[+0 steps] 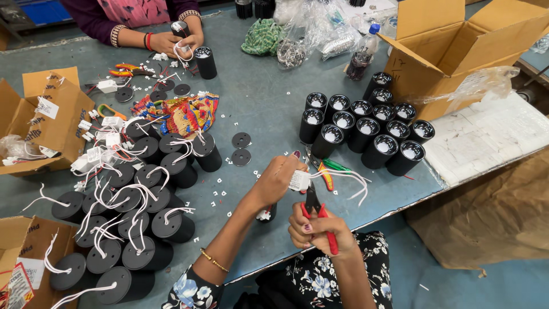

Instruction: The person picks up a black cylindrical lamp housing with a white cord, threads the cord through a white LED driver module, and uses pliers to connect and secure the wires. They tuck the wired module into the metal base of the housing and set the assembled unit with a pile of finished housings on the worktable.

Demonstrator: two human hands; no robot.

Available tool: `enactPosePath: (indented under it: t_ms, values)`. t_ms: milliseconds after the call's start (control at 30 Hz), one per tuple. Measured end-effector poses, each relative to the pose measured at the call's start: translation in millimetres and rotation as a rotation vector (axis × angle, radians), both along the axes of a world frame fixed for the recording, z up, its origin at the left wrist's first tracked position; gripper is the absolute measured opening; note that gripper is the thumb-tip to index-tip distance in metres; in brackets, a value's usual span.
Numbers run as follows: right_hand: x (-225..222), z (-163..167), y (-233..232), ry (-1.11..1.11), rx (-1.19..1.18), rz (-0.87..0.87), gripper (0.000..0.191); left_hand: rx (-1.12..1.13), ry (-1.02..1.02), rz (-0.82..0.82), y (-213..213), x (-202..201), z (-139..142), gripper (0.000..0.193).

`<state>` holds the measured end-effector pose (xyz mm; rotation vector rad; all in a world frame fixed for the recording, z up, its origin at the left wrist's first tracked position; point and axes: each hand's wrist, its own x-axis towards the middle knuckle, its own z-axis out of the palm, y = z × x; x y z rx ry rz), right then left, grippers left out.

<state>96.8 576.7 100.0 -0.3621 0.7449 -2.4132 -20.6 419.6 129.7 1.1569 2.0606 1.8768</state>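
Head view, looking down on a blue-grey worktable (263,103). Lower centre of the frame: the left hand (277,180) is closed around a small white connector block (299,180), from which thin white wires (349,178) loop toward the right. Directly below it, the right hand (317,229) is clenched on the red handles of a pair of pliers (315,214), whose dark nose points up at the block and lies just beneath it. A small black cylinder (267,213) shows partly under the left wrist; a gold bangle (213,260) sits on that forearm. Just right of the hands, a second tool with orange and green handles (329,171) lies on the table. Right of centre, a cluster of upright black cylindrical lamp housings (366,129) stands with their reflective open ends up, beside an open cardboard box (452,46). Left of the frame, a larger group of black housings with white leads (137,223) is crowded together, closed ends up. Two loose black discs (241,147) lie between the groups, with small white scraps scattered nearby. A patterned cloth (183,114) lies at centre left. At the upper left, another person's hands (177,41) hold a black housing (205,62). A plastic bottle (363,51) stands at the upper right.
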Motion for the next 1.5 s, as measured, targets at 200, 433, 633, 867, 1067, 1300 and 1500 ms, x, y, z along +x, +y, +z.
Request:
enactPosePath:
  t_ms: [200,433,633,867,1067,1300,1500]
  values:
    - [2.7,8.2,-22.1,0.313,1.407,-0.852,0.018,-0.447,0.213,0.513,0.8,19.4,27.9,0.058]
    - [6.9,10.8,-23.8,0.213,1.356,-0.776,0.015,-0.550,0.311,0.534,1.4,24.4,29.2,0.053]
    - [7.0,12.0,0.7,0.072,0.393,-0.194,0.019,-0.197,-0.091,0.071,-10.8,2.5,15.7,0.054]
    - [3.5,7.4,-4.6,0.039,0.162,-0.102,0.021,-0.059,-0.145,-0.016,-7.5,-4.5,2.1,0.055]
    - [-6.6,-4.8,-18.9,0.309,1.026,-0.647,0.017,-0.443,0.208,0.415,-10.2,4.8,16.7,0.054]
    - [-7.3,-15.2,-31.7,0.352,1.594,-0.915,0.010,-0.560,0.190,0.574,-7.7,15.3,17.3,0.056]
    - [-6.7,-13.5,-14.3,0.078,0.749,-0.381,0.010,-0.372,0.359,0.311,-19.0,-9.7,-19.3,0.047]
